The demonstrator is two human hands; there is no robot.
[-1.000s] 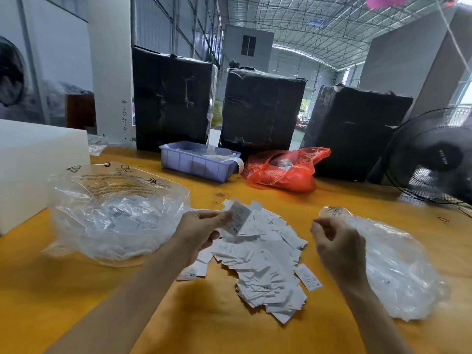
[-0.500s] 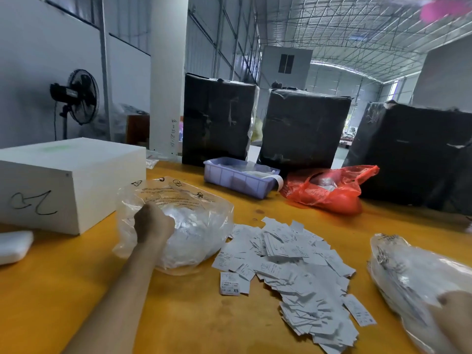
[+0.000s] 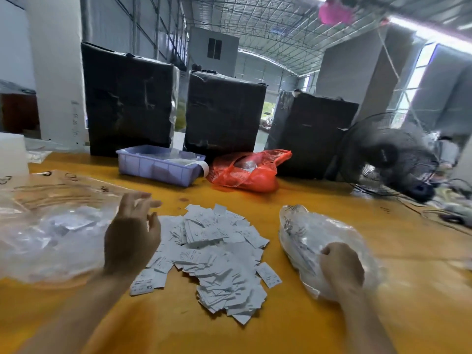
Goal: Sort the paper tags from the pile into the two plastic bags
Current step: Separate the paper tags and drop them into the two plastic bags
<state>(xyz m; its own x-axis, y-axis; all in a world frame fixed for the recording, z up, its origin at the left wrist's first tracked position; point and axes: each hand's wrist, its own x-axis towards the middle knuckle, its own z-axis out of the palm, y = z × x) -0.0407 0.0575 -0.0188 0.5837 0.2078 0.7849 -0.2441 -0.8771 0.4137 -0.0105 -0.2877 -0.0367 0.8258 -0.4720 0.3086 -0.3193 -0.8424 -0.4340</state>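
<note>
The pile of paper tags (image 3: 217,254), thin white printed slips heaped loosely on the glossy yellow worktop (image 3: 255,335), lies between two crinkly clear plastic bags, so each sort is likely a short reach sideways. Left of the pile, beside the left bag (image 3: 51,226), the left hand (image 3: 131,236) hovers with relaxed fingers and an empty grip. Right of the pile, the right hand (image 3: 341,267) curls against the right bag (image 3: 306,233); whether that grip pinches the film I cannot tell.

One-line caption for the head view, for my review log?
Left hand open beside the pile of paper tags; right hand curled on the right plastic bag, orange table.
</note>
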